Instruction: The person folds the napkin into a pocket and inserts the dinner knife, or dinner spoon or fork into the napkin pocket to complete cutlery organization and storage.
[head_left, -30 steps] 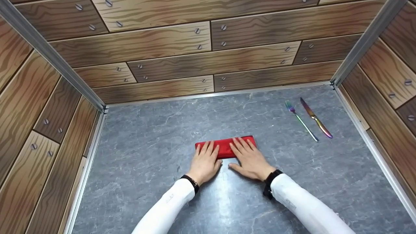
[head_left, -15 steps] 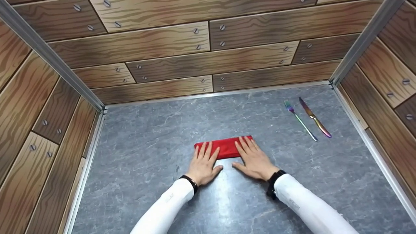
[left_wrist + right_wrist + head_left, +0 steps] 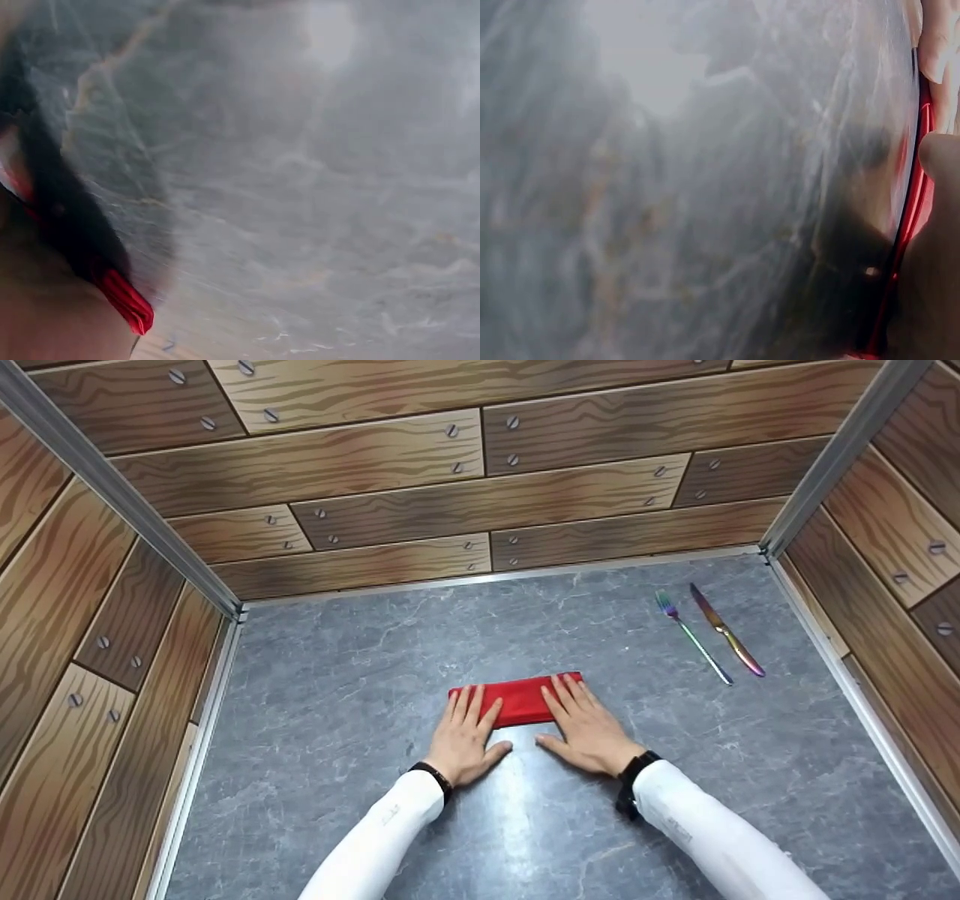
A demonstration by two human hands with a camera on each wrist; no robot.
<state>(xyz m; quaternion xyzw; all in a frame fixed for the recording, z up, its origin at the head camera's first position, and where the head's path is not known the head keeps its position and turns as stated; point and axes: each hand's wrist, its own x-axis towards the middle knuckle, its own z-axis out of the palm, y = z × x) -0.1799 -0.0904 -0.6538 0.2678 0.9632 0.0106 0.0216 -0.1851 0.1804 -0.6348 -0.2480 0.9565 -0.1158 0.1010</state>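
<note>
Cloth [image 3: 519, 700], red and folded, lies on the grey bench [image 3: 337, 697]. Left hand [image 3: 463, 735] and right hand [image 3: 589, 727] press it with flat, straight fingers [image 3: 571, 695].

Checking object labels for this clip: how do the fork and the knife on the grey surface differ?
The fork lies left of the knife, nearer the red folded cloth. The fork ends in tines with a thin handle; the knife has a flat pointed blade and a thicker handle. The fork looks greenish-silver, the knife more pink-gold. Both are iridescent, lie flat, roughly parallel, apart, untouched by either hand.
</note>
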